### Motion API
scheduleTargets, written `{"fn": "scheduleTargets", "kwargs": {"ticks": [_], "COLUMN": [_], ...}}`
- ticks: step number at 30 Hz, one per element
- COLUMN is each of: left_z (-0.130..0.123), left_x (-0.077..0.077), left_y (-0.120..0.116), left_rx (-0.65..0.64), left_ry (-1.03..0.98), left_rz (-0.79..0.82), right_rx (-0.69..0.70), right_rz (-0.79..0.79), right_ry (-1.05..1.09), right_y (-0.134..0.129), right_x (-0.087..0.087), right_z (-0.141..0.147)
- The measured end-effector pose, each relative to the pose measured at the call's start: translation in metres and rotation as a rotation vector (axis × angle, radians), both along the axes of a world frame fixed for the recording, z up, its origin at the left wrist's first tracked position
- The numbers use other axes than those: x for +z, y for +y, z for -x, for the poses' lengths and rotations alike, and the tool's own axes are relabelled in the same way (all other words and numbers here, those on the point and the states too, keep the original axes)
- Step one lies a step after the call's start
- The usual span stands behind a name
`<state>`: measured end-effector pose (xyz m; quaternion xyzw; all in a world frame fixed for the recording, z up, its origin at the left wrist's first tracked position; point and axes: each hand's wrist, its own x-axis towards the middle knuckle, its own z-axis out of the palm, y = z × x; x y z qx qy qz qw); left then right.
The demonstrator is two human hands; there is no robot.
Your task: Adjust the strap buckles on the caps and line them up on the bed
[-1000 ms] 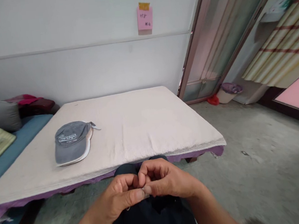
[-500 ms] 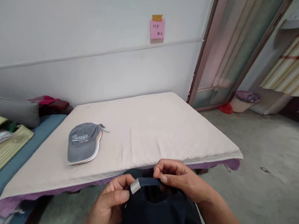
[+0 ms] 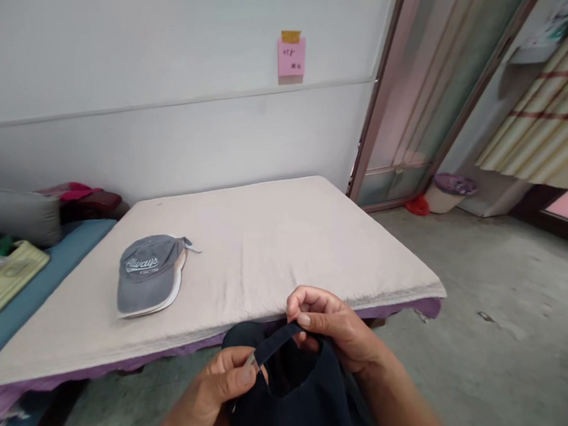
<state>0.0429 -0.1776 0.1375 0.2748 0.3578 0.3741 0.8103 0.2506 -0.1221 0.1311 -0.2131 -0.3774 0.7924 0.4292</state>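
The fingers (image 3: 244, 377) of the left hand (image 3: 214, 395) are pinched on the near end of a dark strap (image 3: 278, 343), where a sliver of metal buckle (image 3: 251, 361) shows past the thumb. On the right hand (image 3: 336, 326), I have thumb and fingertips closed on the strap's other end. The strap belongs to a dark blue cap (image 3: 304, 417), held between both hands, its back opening gaping under the strap.

As far as I can judge, the work at this strap is partway: it bridges the opening, yet both hands remain occupied with it. Whether it sits secured in the buckle I can't tell from here; the left thumb covers too much. So fastening may be done or may be left.

Beyond the dark blue cap and to its left, a gray cap (image 3: 149, 273) lies on the counter (image 3: 276, 234), neither hand touching it, a strap end poking from its back. Farther beyond the dark blue cap, a pink note (image 3: 292, 57) hangs on the wall (image 3: 157, 148).
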Motion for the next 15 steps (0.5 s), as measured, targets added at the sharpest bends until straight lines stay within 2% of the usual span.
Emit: {"fn": "scheduleTargets", "kwargs": {"ticks": [5,11,13,15], "left_z": [0.002,0.009,0.010,0.012], "left_x": [-0.001,0.002,0.000,-0.003], "left_y": [0.002,0.002,0.001,-0.001], "left_rx": [0.108,0.248,0.229,0.223], "left_ry": [-0.011,0.026,-0.023,-0.096], "left_rz": [-0.038,-0.004,-0.007,0.006], "right_rx": [0.062,0.213,0.195,0.099], "right_rz": [-0.052,-0.108,-0.077,-0.049], "right_ry": [-0.063,-0.076,-0.048,-0.015], "right_y": [-0.002,-0.003,-0.002,-0.001], "right_x": [-0.005,-0.020,-0.022,-0.021], "right_z": [-0.002,-0.010,-0.010,-0.009]}}
